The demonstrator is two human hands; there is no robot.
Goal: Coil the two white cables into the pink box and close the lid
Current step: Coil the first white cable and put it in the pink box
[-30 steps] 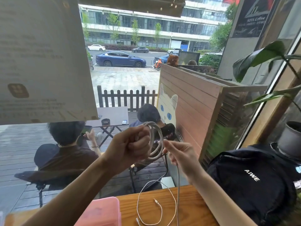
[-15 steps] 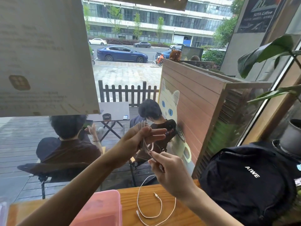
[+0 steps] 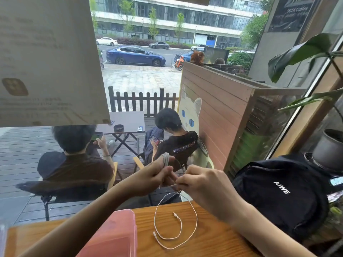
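A: What is being shown at the left of the desk (image 3: 213,243)?

B: The pink box (image 3: 113,236) is being seen at the near left edge, partly crossed by the left forearm. Its translucent pink top is facing the camera, and whether anything is lying inside cannot be told.

A: And the cables?

B: A coiled white cable (image 3: 165,159) is being held up above the desk, in front of the window. Several narrow loops are being kept bunched together, standing upright out of the left hand (image 3: 154,178), whose fingers (image 3: 167,170) are being closed around the lower part of the bundle. The bundle is looking greyish-white against the dark shirts outside.

A: What is being done to the right of that?

B: The right hand (image 3: 202,186) is being held just beside the left one, touching it. Its fingers (image 3: 182,181) are being pinched shut on a thin white strand at the bottom of the bundle.

A: Is anything being left on the wood?

B: A loose white cable (image 3: 194,227) is being let hang from the pinched fingers down to the desk, where one wide open loop is being formed just right of the pink box. Two small connector ends are being seen inside that loop. A black backpack (image 3: 278,197) is being rested at the far right.
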